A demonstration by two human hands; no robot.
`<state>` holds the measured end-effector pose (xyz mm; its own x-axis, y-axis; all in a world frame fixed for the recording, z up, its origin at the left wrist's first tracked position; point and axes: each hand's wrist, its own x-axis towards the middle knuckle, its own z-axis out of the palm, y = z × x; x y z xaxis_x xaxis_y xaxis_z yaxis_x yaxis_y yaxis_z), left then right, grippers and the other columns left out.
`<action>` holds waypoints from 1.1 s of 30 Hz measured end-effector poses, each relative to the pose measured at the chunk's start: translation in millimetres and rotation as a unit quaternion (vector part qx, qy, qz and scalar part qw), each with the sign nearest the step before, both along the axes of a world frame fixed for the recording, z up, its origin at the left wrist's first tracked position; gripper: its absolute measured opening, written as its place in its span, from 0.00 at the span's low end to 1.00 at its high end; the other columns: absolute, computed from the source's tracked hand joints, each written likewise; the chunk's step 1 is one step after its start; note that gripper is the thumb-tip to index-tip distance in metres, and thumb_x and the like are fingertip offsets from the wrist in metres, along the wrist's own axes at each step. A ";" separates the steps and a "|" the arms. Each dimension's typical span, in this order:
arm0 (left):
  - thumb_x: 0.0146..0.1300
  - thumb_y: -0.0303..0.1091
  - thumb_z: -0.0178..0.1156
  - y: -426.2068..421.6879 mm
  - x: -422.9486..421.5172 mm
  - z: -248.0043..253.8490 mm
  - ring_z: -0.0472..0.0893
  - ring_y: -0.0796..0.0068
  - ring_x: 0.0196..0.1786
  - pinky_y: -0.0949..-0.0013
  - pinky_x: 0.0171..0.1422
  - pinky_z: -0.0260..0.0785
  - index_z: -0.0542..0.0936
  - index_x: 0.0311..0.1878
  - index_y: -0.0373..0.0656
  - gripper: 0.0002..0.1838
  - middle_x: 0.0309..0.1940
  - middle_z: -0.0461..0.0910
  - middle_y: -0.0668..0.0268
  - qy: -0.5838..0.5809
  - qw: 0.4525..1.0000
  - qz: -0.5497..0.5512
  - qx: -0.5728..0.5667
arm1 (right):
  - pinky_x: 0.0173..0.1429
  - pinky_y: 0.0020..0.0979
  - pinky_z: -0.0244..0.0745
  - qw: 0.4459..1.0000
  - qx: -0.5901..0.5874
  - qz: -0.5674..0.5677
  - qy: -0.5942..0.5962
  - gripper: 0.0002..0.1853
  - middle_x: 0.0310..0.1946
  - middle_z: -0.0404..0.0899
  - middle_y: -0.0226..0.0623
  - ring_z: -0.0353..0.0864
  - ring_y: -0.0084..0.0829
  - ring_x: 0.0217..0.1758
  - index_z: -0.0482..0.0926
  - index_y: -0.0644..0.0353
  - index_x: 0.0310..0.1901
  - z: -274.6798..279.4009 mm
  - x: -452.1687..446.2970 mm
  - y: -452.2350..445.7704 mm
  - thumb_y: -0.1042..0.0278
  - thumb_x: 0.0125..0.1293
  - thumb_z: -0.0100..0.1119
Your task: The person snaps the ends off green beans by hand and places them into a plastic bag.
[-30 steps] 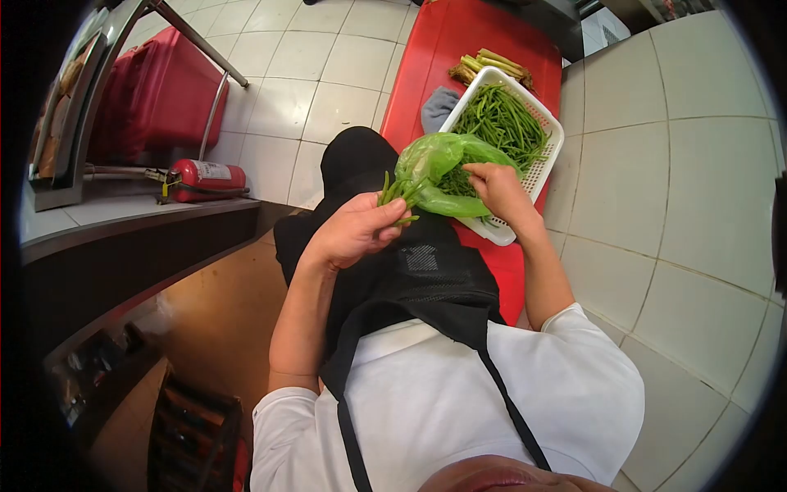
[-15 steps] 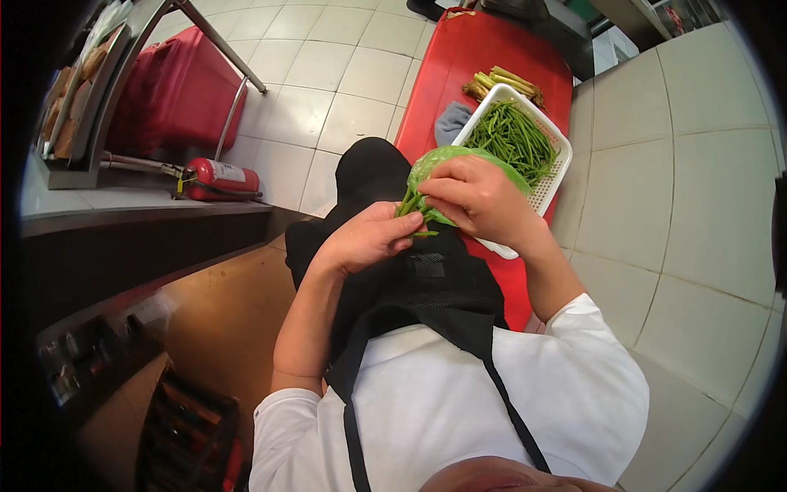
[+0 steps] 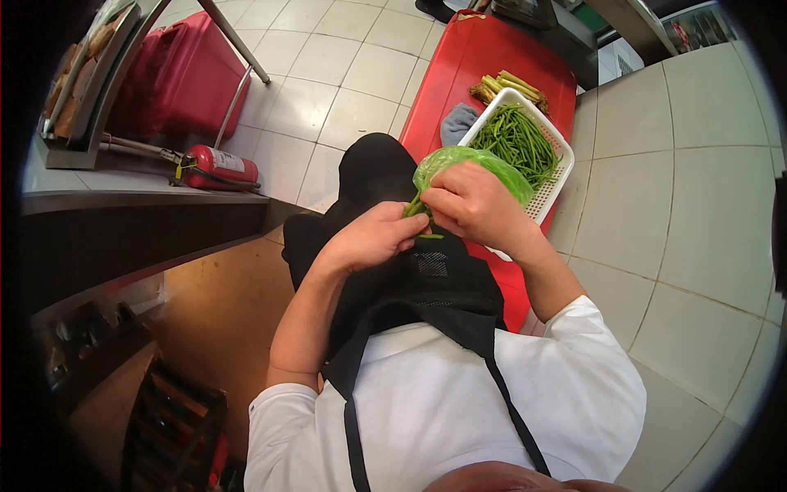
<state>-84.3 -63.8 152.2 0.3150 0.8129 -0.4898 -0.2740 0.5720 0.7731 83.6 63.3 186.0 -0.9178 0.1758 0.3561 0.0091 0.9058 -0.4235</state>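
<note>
In the head view, the left hand (image 3: 377, 236) is near the middle of the scene, above the dark apron (image 3: 410, 283), its fingers closed on a few green beans (image 3: 415, 208) whose ends stick out past the thumb. The right hand (image 3: 474, 205) is just to the right, its fingers bent and drawn together at the same beans; whether they pinch one cannot be told, as the back of the hand hides the tips. Under and beyond the right hand lies a green plastic bag (image 3: 513, 174), bunched up and partly covering the near left part of a white basket (image 3: 564, 170). The basket stands at a slant on the red tabletop (image 3: 459, 64), with a heap of cut green beans (image 3: 515, 141) inside it. A grey cloth (image 3: 459, 123) lies on the tabletop just beside the basket's left side, and a bunch of pale stalks (image 3: 512, 85) lies at its far end. White floor tiles (image 3: 328, 102) spread to the left of the tabletop, and larger pale tiles (image 3: 627, 205) are on the right. At the far left are a big dark red bin (image 3: 176, 86), a metal frame (image 3: 234, 41) and a red fire extinguisher (image 3: 220, 168) lying on its side. The person's white shirt (image 3: 492, 394) fills the near part of the scene.
</note>
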 end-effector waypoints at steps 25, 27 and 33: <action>0.75 0.45 0.54 -3.3 -7.1 -10.8 0.65 0.89 0.28 0.81 0.30 0.59 0.80 0.45 0.39 0.17 0.29 0.73 0.78 -0.044 0.997 -0.051 0.021 | 0.46 0.40 0.75 0.989 -0.118 0.034 -0.085 0.09 0.35 0.79 0.39 0.79 0.43 0.42 0.79 0.60 0.40 -2.8 9.6 7.4 0.74 0.58 0.67; 0.75 0.44 0.53 -4.0 -3.7 -17.4 0.64 0.87 0.27 0.79 0.30 0.59 0.79 0.43 0.39 0.16 0.28 0.72 0.77 -0.010 0.998 -0.037 0.057 | 0.46 0.40 0.75 0.986 -0.125 0.027 -0.110 0.09 0.35 0.79 0.40 0.79 0.43 0.42 0.79 0.60 0.40 -5.3 11.1 6.2 0.73 0.58 0.66; 0.72 0.45 0.54 0.9 -0.1 -11.1 0.72 0.75 0.25 0.68 0.34 0.67 0.77 0.34 0.35 0.20 0.21 0.74 0.67 0.207 0.973 -0.049 0.088 | 0.44 0.36 0.74 0.977 -0.182 -0.045 -0.105 0.07 0.31 0.77 0.42 0.79 0.41 0.37 0.78 0.60 0.39 -22.0 10.6 -5.0 0.73 0.59 0.61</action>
<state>-84.4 -62.9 141.1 0.2006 0.8717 -0.4472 0.1317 0.4283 0.8940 94.2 58.3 164.0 -0.9391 0.3382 0.0606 0.2023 0.6870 -0.6979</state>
